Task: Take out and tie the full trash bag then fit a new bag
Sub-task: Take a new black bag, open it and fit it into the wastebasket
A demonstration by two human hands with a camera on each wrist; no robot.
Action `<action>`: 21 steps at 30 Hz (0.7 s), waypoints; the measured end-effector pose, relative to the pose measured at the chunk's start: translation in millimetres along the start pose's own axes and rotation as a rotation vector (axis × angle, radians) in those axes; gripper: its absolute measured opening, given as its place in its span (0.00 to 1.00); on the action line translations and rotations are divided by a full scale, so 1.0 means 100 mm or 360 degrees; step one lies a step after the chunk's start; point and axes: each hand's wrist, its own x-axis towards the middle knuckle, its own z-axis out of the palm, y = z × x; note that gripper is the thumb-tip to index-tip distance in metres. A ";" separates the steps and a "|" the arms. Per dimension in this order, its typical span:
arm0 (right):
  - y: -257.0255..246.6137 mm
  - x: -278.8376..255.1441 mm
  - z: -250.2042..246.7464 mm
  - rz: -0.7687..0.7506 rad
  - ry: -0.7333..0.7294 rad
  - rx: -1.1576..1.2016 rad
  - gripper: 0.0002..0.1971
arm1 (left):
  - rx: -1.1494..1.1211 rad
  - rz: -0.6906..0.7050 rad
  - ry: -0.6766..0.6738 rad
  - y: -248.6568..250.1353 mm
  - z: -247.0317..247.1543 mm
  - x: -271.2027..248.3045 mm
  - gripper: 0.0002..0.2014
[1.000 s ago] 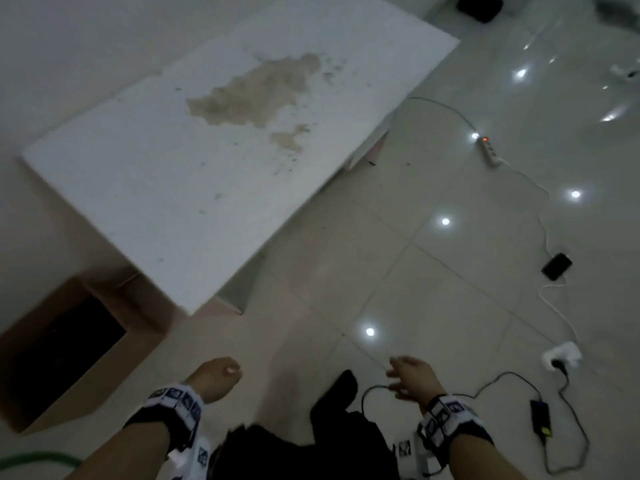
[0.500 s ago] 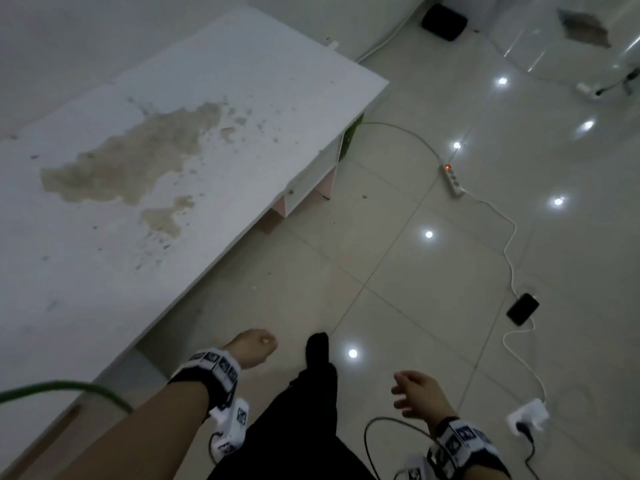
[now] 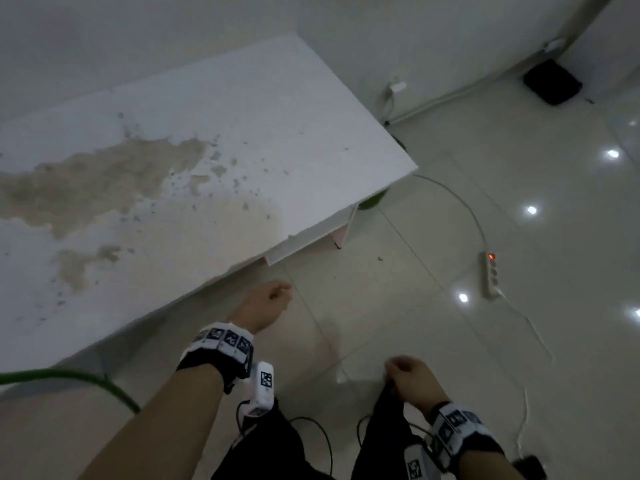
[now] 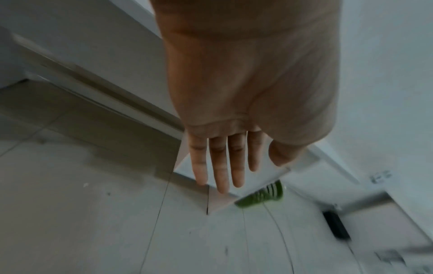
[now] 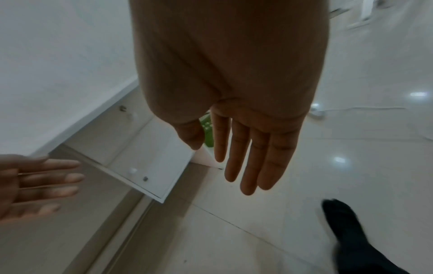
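Left hand (image 3: 263, 306) open, held in the air just off the near edge of the bench, gripping nothing; in the left wrist view, four fingers (image 4: 221, 163) straight and side by side, thumb apart. Right hand (image 3: 410, 382) likewise open and empty, lower in the head view, above a black-trousered leg (image 3: 384, 434); in the right wrist view, fingers (image 5: 248, 161) straight, pointing down at the floor, touching nothing. Black-and-white marker bands (image 3: 221, 344) strapped on both wrists.

Green slotted plastic basket (image 3: 372, 201) on the floor at the far corner of the bench, mostly hidden by the benchtop in the head view; well apart from both hands. Cannot tell whether a bag sits inside it.

White flat-topped bench (image 3: 294, 140) against the pale wall, marked by a broad brownish stain (image 3: 90, 181) and scattered specks. Glossy pale tiled floor (image 3: 398, 306) with bright ceiling-light reflections. White power strip (image 3: 490, 275) with a lit red switch lying on the tiles, thin white cable (image 3: 460, 206) curving from it toward the basket. White plug (image 3: 396, 86) in a wall socket. Black flat box (image 3: 552, 83) on the floor by the far wall. Curved green band (image 3: 69, 375) crossing the lower left of the head view.
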 end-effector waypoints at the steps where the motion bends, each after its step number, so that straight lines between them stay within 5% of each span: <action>1: -0.22 0.25 -0.14 -0.0088 -0.0036 -0.0034 0.07 | -0.0013 0.0031 0.0168 0.09 -0.03 0.04 0.09; 7: -1.66 1.31 -0.53 -0.0718 -0.0221 -0.0329 0.09 | -0.0221 0.0261 0.1182 0.51 -0.09 0.05 0.10; 10: -2.20 1.72 -0.38 -0.0854 -0.0303 -0.0246 0.09 | 0.0064 0.0271 0.1634 0.52 -0.03 0.17 0.10; 16: -2.80 2.39 0.16 -0.0925 -0.0571 -0.0186 0.13 | 0.0826 0.0449 0.1902 0.23 0.09 0.73 0.15; 21: -2.72 2.51 0.28 -0.1296 -0.0283 0.0224 0.16 | 0.0893 0.0488 0.2186 0.14 0.19 0.84 0.14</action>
